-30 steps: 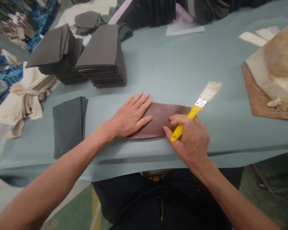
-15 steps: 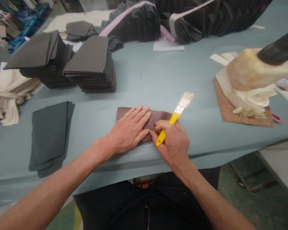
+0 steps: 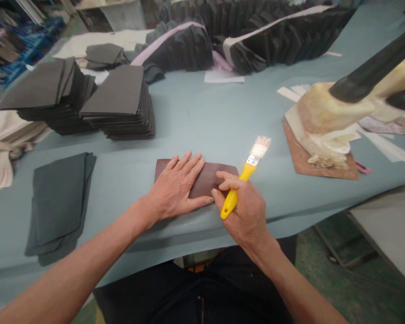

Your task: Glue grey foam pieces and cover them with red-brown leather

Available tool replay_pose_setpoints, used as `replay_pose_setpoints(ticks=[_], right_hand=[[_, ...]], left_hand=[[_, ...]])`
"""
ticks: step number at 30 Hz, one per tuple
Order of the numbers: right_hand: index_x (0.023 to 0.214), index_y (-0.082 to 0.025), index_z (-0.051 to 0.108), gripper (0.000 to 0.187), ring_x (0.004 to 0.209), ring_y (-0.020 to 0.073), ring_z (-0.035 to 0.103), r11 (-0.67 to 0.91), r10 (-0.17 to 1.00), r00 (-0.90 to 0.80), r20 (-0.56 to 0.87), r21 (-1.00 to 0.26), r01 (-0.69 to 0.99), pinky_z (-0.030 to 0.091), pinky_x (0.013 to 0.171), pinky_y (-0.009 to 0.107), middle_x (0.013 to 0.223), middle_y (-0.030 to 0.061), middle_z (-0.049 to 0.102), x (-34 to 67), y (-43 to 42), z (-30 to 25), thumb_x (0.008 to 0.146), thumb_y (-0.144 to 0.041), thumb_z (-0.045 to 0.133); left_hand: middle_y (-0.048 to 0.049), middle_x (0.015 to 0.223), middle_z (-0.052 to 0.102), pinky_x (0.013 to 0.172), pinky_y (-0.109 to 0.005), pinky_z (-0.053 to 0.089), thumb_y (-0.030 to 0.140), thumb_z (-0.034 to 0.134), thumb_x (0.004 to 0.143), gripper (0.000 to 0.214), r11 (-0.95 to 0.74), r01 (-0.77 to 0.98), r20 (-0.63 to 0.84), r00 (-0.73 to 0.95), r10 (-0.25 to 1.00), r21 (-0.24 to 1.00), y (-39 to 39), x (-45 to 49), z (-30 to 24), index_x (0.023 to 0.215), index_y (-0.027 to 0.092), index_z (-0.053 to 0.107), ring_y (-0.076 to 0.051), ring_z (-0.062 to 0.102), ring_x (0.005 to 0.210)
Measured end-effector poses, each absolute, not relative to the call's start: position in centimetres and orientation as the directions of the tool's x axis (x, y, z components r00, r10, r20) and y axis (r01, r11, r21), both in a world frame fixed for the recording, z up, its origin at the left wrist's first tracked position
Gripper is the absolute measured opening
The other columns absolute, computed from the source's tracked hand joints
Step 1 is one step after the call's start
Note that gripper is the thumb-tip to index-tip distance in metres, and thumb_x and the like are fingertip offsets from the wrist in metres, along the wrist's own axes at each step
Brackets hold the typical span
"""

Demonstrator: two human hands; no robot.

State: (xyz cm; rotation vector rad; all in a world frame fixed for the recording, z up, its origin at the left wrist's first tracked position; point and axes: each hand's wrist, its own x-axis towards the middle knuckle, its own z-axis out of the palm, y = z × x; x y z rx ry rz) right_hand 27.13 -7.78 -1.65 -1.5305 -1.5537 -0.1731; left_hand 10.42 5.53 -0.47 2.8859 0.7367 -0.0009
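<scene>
A brown, leather-like piece [image 3: 205, 180] lies near the front edge of the table. Flat on its left part rests my left hand [image 3: 177, 186], fingers spread and thumb stretched along the near edge. My right hand [image 3: 246, 202] is closed around a paintbrush [image 3: 249, 168] with a yellow handle and pale bristles, which point up and away from me. The thumb and fingertips of that hand are at the right part of the brown piece, partly covering it. Whether they also pinch its edge I cannot tell.
Two tall stacks of dark pieces [image 3: 116, 96] [image 3: 42, 85] stand at the back left. A smaller dark pile [image 3: 60, 202] lies at the left. On the right, a glue-crusted container [image 3: 310, 110] sits on a brown board [image 3: 300, 159]. Bundled dark pieces [image 3: 185, 47] line the back.
My left hand has spread its thumb along the near edge, and more of the brown piece shows. My right hand still holds the paintbrush. The whole view has shifted slightly.
</scene>
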Motion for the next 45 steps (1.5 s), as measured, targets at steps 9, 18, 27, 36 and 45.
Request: replay_pose_setpoints(ticks=[9, 18, 27, 36, 45], right_hand=[[0.114, -0.022, 0.059, 0.01, 0.12, 0.026, 0.073, 0.247, 0.772, 0.195, 0.605, -0.568, 0.785, 0.059, 0.104, 0.045, 0.132, 0.0145, 0.075, 24.6, -5.9, -1.5, 0.105, -0.024, 0.062], [0.116, -0.019, 0.058, 0.017, 0.128, 0.0261, 0.065, 0.237, 0.835, 0.122, 0.536, -0.551, 0.8, 0.054, 0.113, 0.044, 0.142, 0.0154, 0.068, 20.4, -2.4, -2.9, 0.104, -0.015, 0.047], [0.129, -0.017, 0.06, 0.036, 0.142, 0.0324, 0.057, 0.124, 0.9, 0.141, 0.413, -0.551, 0.825, 0.048, 0.121, 0.06, 0.143, 0.019, 0.066, 22.0, -1.5, -4.6, 0.097, -0.009, 0.044], [0.127, -0.016, 0.059, 0.024, 0.15, 0.0387, 0.052, 0.088, 0.906, 0.162, 0.392, -0.547, 0.833, 0.044, 0.122, 0.066, 0.162, 0.0251, 0.051, 25.6, -3.2, -4.1, 0.106, -0.025, 0.053], [0.125, -0.022, 0.058, 0.029, 0.14, 0.0374, 0.063, 0.159, 0.842, 0.134, 0.523, -0.478, 0.864, 0.059, 0.108, 0.061, 0.153, 0.0224, 0.06, 28.5, -3.4, -5.3, 0.097, -0.017, 0.056]], left_hand=[[-0.0231, 0.178, 0.031, 0.137, -0.061, 0.026, 0.058, 0.028, 0.113, 0.078, -0.798, 0.587, 0.029, 0.803, 0.596, 0.136, 4.9, 7.7, 0.0, 0.169, 0.003, 0.033, -0.039, 0.026, 0.168], [-0.0215, 0.176, 0.038, 0.134, -0.062, 0.035, 0.028, 0.032, 0.106, 0.063, -0.731, 0.666, 0.079, 0.729, 0.68, 0.147, 4.8, 6.1, -2.9, 0.164, 0.005, 0.045, -0.04, 0.032, 0.166], [-0.0237, 0.174, 0.041, 0.131, -0.062, 0.038, 0.033, 0.03, 0.108, 0.066, -0.742, 0.66, 0.125, 0.731, 0.671, 0.118, 4.4, 6.1, -2.7, 0.164, 0.001, 0.043, -0.042, 0.038, 0.163], [-0.0244, 0.173, 0.041, 0.129, -0.063, 0.04, 0.05, 0.026, 0.114, 0.071, -0.732, 0.679, 0.159, 0.717, 0.678, 0.056, 4.1, 6.3, -3.0, 0.164, 0.003, 0.044, -0.042, 0.04, 0.162], [-0.0141, 0.17, 0.051, 0.123, -0.052, 0.048, 0.056, 0.04, 0.11, 0.067, -0.737, 0.657, 0.4, 0.725, 0.561, -0.157, 4.7, 5.3, -5.8, 0.164, 0.017, 0.049, -0.035, 0.055, 0.152]])
